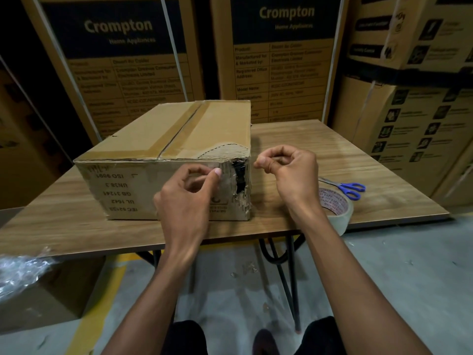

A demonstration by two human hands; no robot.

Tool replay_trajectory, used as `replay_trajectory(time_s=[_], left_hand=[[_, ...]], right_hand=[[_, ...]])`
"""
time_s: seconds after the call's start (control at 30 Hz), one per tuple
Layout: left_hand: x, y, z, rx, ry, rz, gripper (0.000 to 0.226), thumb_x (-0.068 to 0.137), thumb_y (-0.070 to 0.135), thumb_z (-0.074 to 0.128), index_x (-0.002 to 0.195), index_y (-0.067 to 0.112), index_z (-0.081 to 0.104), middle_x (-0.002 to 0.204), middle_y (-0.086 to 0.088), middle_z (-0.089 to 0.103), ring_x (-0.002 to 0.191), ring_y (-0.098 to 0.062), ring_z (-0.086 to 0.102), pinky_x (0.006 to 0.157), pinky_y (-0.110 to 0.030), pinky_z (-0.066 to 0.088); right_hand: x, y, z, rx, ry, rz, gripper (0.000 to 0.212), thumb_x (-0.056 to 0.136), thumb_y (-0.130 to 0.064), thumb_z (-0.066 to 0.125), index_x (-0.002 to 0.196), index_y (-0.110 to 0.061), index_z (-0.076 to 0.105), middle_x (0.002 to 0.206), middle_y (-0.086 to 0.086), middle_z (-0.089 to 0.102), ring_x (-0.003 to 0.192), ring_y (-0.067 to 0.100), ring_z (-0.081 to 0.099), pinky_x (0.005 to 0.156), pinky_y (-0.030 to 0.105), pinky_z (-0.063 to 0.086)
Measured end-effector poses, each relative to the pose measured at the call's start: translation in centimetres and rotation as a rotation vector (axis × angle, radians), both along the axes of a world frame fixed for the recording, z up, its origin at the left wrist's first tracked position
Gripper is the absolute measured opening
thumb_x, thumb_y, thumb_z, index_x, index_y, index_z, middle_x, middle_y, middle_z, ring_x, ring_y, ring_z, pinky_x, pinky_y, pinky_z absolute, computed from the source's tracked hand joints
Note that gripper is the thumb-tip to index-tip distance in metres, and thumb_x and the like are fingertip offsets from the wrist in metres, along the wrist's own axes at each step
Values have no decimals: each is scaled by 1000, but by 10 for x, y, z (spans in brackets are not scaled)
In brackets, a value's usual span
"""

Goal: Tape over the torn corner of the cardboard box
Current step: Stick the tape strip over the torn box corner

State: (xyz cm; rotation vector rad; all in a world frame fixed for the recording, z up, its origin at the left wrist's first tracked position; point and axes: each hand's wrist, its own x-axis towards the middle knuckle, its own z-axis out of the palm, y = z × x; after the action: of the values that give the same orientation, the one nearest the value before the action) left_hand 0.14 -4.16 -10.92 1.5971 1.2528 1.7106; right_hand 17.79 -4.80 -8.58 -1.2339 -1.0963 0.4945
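A brown cardboard box (163,139) lies on the wooden table (320,149). Its near right corner (240,185) is torn, with ragged edges and a dark hole. My left hand (189,201) is in front of the box's near face, thumb and forefinger pinched just left of the tear. My right hand (289,172) hovers just right of the corner, fingers curled and pinching too. Between them a faint glossy strip of clear tape (240,165) spans the top of the tear. A roll of clear tape (337,211) sits behind my right wrist, partly hidden.
Blue-handled scissors (350,189) lie on the table beyond the roll. Tall printed cartons (281,60) stand close behind and to the right of the table. Crumpled clear plastic (20,272) lies on a carton at lower left. The table's near edge (230,239) is close to me.
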Motion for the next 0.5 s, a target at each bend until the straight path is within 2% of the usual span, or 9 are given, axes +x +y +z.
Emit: replay_trajectory(time_s=[0.1,0.23,0.3,0.37,0.43,0.5], left_hand=[[1,-1,0,40,110,68,11,87,35,82,94,34,73,85,16,78,78,3,77,72,-29,66],[0,0,3,128,265,162,16,89,40,79,96,27,73,80,18,71,74,7,69,68,-23,64],[-5,3,3,130,296,194,23,88,47,76,91,26,69,76,16,65,70,2,66,66,-28,62],[-11,9,-1,160,335,225,28,89,48,73,93,21,66,82,9,62,71,-11,62,67,-38,61],[-14,14,-5,257,416,269,33,93,44,70,107,14,66,99,1,57,87,-19,55,77,-42,56],[-13,19,-2,343,548,249,46,94,49,67,125,16,62,119,-9,53,110,-24,48,96,-42,42]], right_hand=[[0,2,0,-5,-21,-3,8,85,-4,76,83,-12,75,78,-1,77,75,6,74,69,15,55],[-1,4,0,-3,-53,-13,8,84,-5,77,83,-13,75,78,-3,77,74,4,73,69,15,55],[1,5,0,-3,-50,-7,8,84,-4,77,84,-13,75,78,-3,77,74,3,73,68,14,55],[2,5,0,-6,-50,8,8,84,-5,77,85,-12,75,79,-3,77,76,4,73,69,15,56],[3,7,-1,-9,-60,12,7,84,-6,78,86,-13,75,81,-3,77,77,5,73,71,17,57],[4,8,-1,-13,-73,15,8,83,-8,78,88,-14,75,82,-4,77,76,3,72,70,17,57]])
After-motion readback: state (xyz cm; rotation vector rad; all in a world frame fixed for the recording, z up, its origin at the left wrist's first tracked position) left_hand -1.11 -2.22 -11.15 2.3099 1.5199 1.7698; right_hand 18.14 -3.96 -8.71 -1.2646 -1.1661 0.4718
